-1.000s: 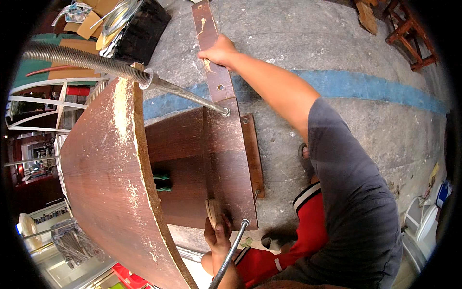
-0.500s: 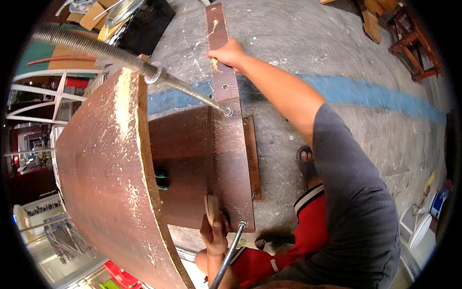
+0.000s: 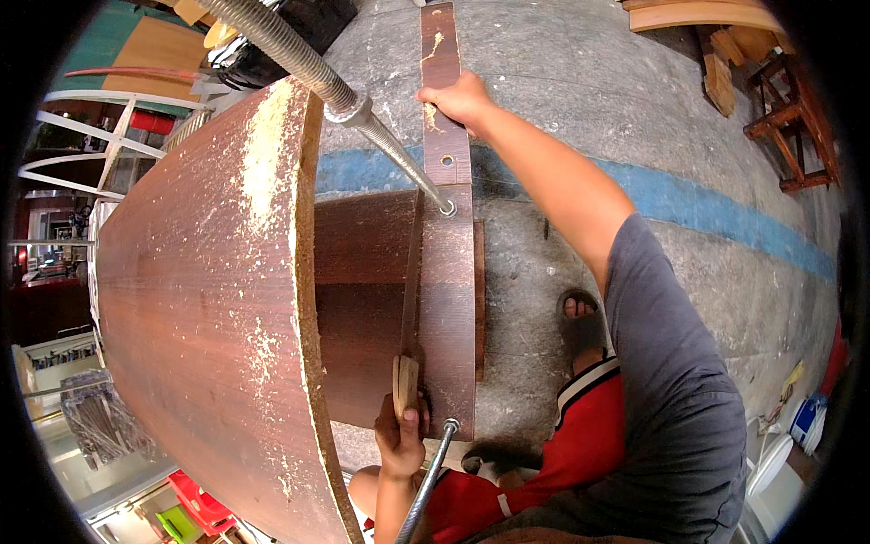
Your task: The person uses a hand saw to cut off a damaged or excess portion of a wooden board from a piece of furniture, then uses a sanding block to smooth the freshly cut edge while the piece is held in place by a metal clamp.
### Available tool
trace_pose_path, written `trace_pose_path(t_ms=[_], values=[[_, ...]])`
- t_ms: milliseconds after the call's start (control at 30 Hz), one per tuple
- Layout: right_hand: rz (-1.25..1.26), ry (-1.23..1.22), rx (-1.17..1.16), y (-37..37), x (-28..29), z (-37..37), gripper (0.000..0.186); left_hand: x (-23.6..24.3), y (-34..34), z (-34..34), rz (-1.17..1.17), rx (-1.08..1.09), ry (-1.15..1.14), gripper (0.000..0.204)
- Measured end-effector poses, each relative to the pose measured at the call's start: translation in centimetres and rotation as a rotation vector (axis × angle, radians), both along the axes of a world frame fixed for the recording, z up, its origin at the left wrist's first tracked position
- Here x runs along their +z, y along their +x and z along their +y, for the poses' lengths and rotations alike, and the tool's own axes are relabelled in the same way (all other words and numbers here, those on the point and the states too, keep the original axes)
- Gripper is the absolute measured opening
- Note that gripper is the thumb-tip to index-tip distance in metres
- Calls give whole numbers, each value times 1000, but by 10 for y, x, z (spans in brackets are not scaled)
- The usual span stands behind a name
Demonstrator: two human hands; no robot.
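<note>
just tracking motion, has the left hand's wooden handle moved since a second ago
Yes, up the picture: the wooden handle now sits farther above the lower nut, closer to the upper nut.

We record: handle (image 3: pixel 405 384) tan; plank (image 3: pixel 444 65) brown with yellowish marks; large board (image 3: pixel 190 308) brown, flecked pale yellow; floor (image 3: pixel 526 272) mottled grey with a blue stripe (image 3: pixel 707 210); shorts (image 3: pixel 584 444) red, banded black and white; sleeve (image 3: pixel 639 272) dark grey.
</note>
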State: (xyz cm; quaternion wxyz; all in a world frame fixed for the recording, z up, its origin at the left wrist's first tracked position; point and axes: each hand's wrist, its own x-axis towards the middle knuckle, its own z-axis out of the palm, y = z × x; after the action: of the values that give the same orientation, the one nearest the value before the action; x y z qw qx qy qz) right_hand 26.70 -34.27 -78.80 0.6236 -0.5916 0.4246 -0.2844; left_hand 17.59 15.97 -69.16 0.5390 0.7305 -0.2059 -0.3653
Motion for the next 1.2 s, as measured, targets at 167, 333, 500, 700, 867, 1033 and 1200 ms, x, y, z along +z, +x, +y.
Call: trace_pose_path(t_ms=[167,333,500,700,867,1033,1200], values=[[29,-5,-38,3,-3,-1,50,-9,2,2,-4,5,-5,50],[-20,62,5,-1,4,2,49,-1,-1,-10,3,52,3,47],[13,12,18,0,5,2,43,3,7,-22,-63,-21,70,46],[-25,23,-15,-1,0,2,47,11,4,-29,-110,3,53,44],[10,5,16,0,4,4,49,5,12,-33,-194,-33,113,43],[-59,-53,0,1,-9,-1,49,3,15,-45,-191,-37,97,45],[-82,37,5,2,-17,-2,46,6,13,-43,-98,1,125,39]])
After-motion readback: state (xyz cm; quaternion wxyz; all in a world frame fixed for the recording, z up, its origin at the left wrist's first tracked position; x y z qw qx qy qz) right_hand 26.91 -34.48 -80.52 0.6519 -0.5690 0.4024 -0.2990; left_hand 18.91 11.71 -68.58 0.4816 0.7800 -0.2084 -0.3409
